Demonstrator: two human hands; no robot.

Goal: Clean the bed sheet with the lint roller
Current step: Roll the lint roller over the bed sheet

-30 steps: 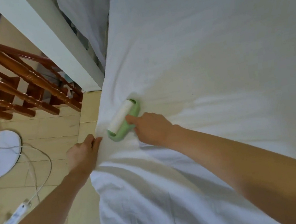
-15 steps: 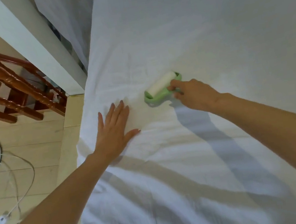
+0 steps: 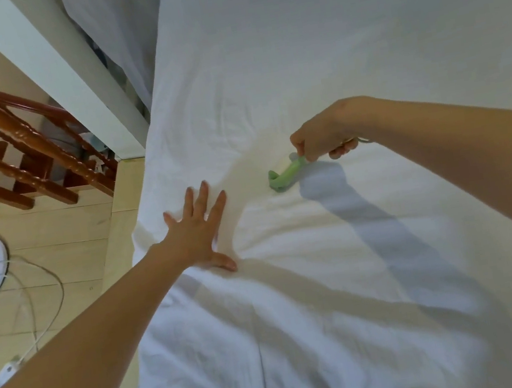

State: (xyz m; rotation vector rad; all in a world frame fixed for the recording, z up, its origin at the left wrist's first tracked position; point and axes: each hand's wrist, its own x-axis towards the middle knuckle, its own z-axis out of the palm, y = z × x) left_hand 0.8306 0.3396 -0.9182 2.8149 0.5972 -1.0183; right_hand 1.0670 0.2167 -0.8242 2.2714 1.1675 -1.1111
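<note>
Mid-clean on a white bed sheet (image 3: 328, 66), green lint roller (image 3: 285, 176) down on the fabric near the bed's left edge.

Left hand (image 3: 199, 232) spread wide and flat at about 8 o'clock from the roller, pinning the cloth. Right hand (image 3: 322, 137) closed around the roller's handle, at about 1 o'clock from the roller head. Wrinkles fanning out around the pinned spot. No lint visible either way, so progress hard to judge: seemingly partway, with the broad stretch toward 12 and 3 o'clock and the rumpled part toward 6 o'clock likely left.
</note>
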